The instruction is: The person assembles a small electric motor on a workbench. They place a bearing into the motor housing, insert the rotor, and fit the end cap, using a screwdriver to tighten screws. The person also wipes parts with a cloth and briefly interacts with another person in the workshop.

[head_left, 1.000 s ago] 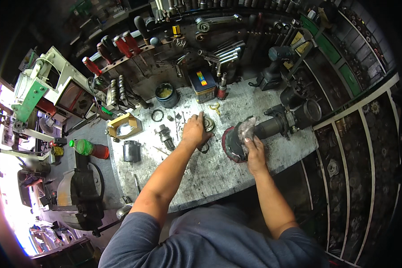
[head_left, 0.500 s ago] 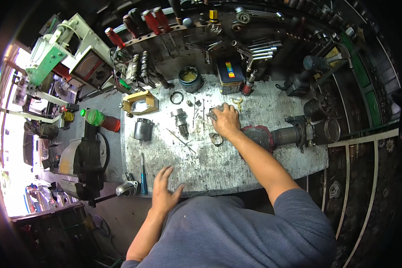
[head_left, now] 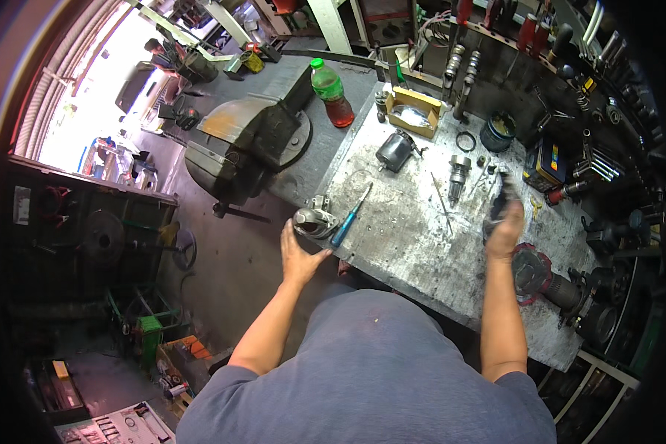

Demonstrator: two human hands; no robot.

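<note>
My left hand (head_left: pixel 300 260) is at the bench's near left corner, fingers apart beside a silver metal housing (head_left: pixel 314 222). Whether it touches the housing is hard to tell. A blue-handled screwdriver (head_left: pixel 345 228) lies just right of that housing. Over the right part of the bench, my right hand (head_left: pixel 506 231) is closed on a dark, rag-like thing (head_left: pixel 502 198), blurred by motion. Left of it stand a toothed gear shaft (head_left: pixel 459 177) and a thin rod (head_left: pixel 442 203). A black cylindrical motor body (head_left: pixel 396 152) lies farther left.
A large bench vise (head_left: pixel 251 140) and a bottle of red liquid (head_left: pixel 334 96) occupy the left side. At the back are a yellow box (head_left: pixel 414 111), a dark tub (head_left: pixel 498 132) and a battery (head_left: pixel 546 164). A red-rimmed part (head_left: pixel 531 274) sits at right.
The view has swung left. My left hand has moved out to the silver housing at the bench corner. My right hand has lifted or shifted with the dark rag-like thing.
</note>
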